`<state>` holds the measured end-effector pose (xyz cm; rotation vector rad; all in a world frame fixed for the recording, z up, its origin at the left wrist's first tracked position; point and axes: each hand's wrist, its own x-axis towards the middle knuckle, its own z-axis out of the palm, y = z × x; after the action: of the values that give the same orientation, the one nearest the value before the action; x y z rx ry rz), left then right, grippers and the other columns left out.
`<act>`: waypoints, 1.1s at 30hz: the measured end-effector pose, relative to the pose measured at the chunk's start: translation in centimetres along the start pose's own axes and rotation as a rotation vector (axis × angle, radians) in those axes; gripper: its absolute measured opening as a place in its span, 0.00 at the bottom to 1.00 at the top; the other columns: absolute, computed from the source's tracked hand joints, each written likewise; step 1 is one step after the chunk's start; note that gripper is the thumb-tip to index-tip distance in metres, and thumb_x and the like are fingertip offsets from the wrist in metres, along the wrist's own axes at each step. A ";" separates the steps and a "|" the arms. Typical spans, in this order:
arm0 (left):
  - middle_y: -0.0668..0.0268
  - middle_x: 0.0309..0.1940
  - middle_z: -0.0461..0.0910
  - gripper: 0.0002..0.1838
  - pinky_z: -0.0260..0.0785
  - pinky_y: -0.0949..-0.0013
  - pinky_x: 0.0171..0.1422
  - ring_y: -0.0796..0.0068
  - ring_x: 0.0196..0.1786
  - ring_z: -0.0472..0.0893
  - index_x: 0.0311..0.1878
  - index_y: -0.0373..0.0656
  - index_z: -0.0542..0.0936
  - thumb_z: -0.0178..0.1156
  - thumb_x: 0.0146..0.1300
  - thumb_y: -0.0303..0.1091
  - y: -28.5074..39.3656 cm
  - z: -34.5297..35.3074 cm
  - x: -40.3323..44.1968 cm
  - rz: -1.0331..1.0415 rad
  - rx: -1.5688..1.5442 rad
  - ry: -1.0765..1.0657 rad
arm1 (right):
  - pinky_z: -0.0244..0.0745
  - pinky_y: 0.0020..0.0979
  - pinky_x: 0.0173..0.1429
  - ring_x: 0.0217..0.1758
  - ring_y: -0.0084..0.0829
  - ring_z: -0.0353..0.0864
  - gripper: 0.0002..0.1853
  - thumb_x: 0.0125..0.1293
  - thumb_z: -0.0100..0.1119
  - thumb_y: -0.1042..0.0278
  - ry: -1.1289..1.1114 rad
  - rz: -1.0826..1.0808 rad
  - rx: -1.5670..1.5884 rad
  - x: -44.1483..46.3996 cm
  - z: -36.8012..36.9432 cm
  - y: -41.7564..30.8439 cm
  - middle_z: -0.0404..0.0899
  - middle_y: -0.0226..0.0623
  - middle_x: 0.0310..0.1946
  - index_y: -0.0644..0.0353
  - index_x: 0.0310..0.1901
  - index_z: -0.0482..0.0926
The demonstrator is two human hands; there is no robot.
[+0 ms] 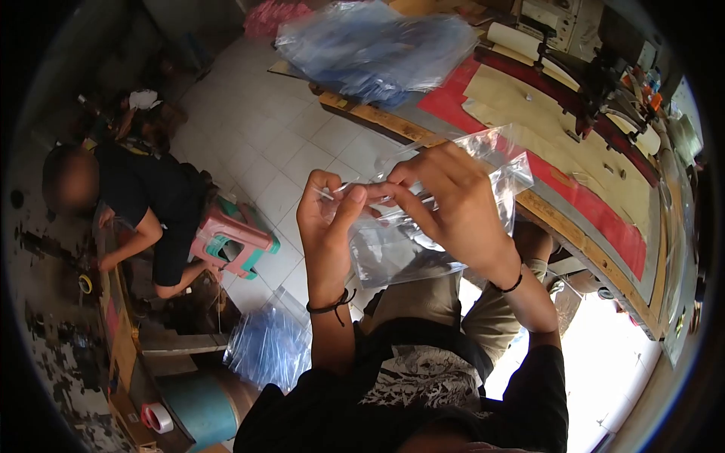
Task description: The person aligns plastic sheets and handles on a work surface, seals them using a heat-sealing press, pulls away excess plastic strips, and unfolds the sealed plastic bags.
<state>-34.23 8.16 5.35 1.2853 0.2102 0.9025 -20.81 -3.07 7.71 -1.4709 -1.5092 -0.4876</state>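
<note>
A clear plastic bag hangs from my two hands, raised in front of my body. My left hand, with a black cord at the wrist, is closed on the bag's edge between thumb and fingers. Close beside it, my right hand pinches the same edge, its fingertips almost meeting those of the left. Part of the bag spreads behind my right hand toward the worktable. The exact grip point is partly hidden by the fingers.
A worktable with a wooden edge and a machine runs along the right. Clear plastic sheets lie on its far end. More plastic bags sit at lower left. Another person sits on a pink and green stool.
</note>
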 end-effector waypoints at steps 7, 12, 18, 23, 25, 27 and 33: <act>0.46 0.29 0.82 0.17 0.75 0.64 0.32 0.61 0.24 0.81 0.37 0.45 0.60 0.63 0.63 0.30 -1.6 -3.3 -2.0 -0.059 0.115 -0.073 | 0.76 0.37 0.42 0.35 0.38 0.81 0.07 0.58 0.65 0.72 0.043 0.112 -0.220 -2.5 -3.6 5.1 0.82 0.37 0.32 0.59 0.39 0.82; 0.48 0.25 0.82 0.19 0.75 0.63 0.34 0.63 0.24 0.81 0.36 0.45 0.61 0.66 0.61 0.31 -2.6 -5.9 -3.2 -0.125 0.176 -0.100 | 0.80 0.41 0.40 0.31 0.43 0.84 0.10 0.65 0.61 0.66 0.040 0.532 -0.312 -3.9 -9.5 9.3 0.84 0.44 0.35 0.59 0.46 0.82; 0.47 0.28 0.83 0.16 0.76 0.64 0.41 0.66 0.30 0.82 0.35 0.44 0.63 0.64 0.61 0.23 -2.6 -8.4 -4.1 -0.130 0.191 -0.118 | 0.78 0.49 0.41 0.35 0.52 0.84 0.26 0.72 0.49 0.46 -0.626 0.953 -0.859 -7.7 -16.7 13.8 0.83 0.49 0.27 0.55 0.64 0.70; 0.53 0.24 0.81 0.18 0.75 0.64 0.37 0.66 0.26 0.80 0.35 0.45 0.62 0.67 0.60 0.29 -3.5 -8.3 -3.6 -0.133 0.243 -0.076 | 0.77 0.51 0.40 0.32 0.53 0.83 0.26 0.74 0.45 0.47 -0.570 0.704 -0.896 -9.0 -18.8 16.9 0.82 0.48 0.24 0.56 0.64 0.69; 0.52 0.24 0.81 0.18 0.75 0.64 0.38 0.65 0.26 0.80 0.35 0.45 0.63 0.67 0.60 0.29 -3.7 -7.5 -3.5 -0.154 0.238 -0.090 | 0.77 0.51 0.38 0.30 0.52 0.83 0.26 0.74 0.45 0.46 -0.709 0.652 -0.873 -9.4 -18.7 18.9 0.81 0.46 0.22 0.56 0.63 0.70; 0.52 0.25 0.82 0.17 0.75 0.64 0.39 0.64 0.28 0.81 0.35 0.44 0.63 0.67 0.59 0.28 -3.6 -7.3 -3.6 -0.179 0.235 -0.129 | 0.76 0.51 0.37 0.30 0.52 0.83 0.25 0.74 0.45 0.46 -0.607 0.592 -0.910 -9.8 -17.8 18.7 0.80 0.48 0.22 0.55 0.63 0.72; 0.52 0.32 0.85 0.14 0.76 0.67 0.47 0.66 0.40 0.86 0.32 0.43 0.65 0.63 0.61 0.18 -2.2 -6.8 -3.9 -0.284 0.274 -0.284 | 0.80 0.44 0.32 0.35 0.46 0.85 0.16 0.68 0.52 0.55 -0.775 0.286 -1.094 -8.9 -15.9 20.9 0.77 0.49 0.54 0.48 0.53 0.80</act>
<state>-39.82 10.55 -0.09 1.5746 0.2910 0.4521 2.53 -16.62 1.39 -2.9403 -1.6008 -0.6482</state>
